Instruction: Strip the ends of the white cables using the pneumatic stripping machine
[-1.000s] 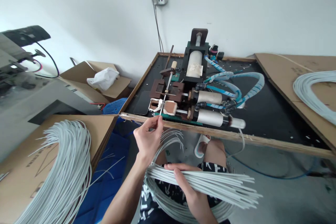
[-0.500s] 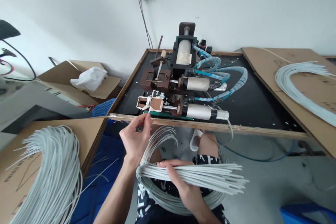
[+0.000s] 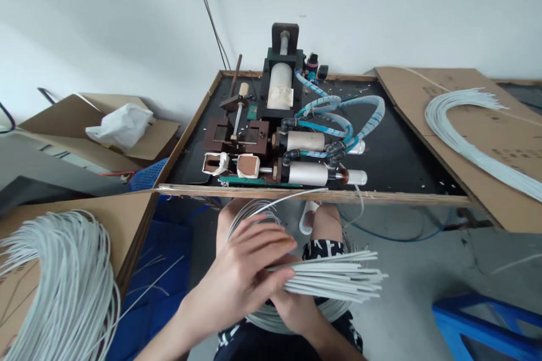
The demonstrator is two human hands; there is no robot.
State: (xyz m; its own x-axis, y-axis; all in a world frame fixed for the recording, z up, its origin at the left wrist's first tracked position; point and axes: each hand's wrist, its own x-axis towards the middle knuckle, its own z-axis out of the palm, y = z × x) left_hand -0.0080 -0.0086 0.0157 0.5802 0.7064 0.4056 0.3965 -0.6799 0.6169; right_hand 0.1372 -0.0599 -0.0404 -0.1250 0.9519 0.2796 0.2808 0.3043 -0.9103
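On my lap lies a coiled bundle of thin white wires (image 3: 339, 279), its cut ends fanning out to the right. My right hand (image 3: 294, 304) is closed round this bundle from below. Over it my left hand (image 3: 249, 262) curls, thumb and fingers closed at the bundle beside my right hand; its grip is partly hidden. One single wire (image 3: 296, 196) sticks out above the left fingers toward the table edge. Beyond the hands is a pneumatic machine (image 3: 282, 87), whose two front clamp jaws, a slotted block (image 3: 215, 164) and a tape-wrapped pad (image 3: 248, 166), stand apart.
A wooden rim (image 3: 381, 197) edges the black table. At the left, a large wire bundle (image 3: 63, 276) lies on cardboard; another wire bundle (image 3: 461, 135) lies on cardboard at the right. An opened carton (image 3: 55, 121) holds a white bag. A blue stool (image 3: 483, 321) stands at lower right.
My left hand has moved from the front clamp down to the bundle at my right hand. The clamp jaws have parted, and the wire between them has come out. The view has shifted slightly.
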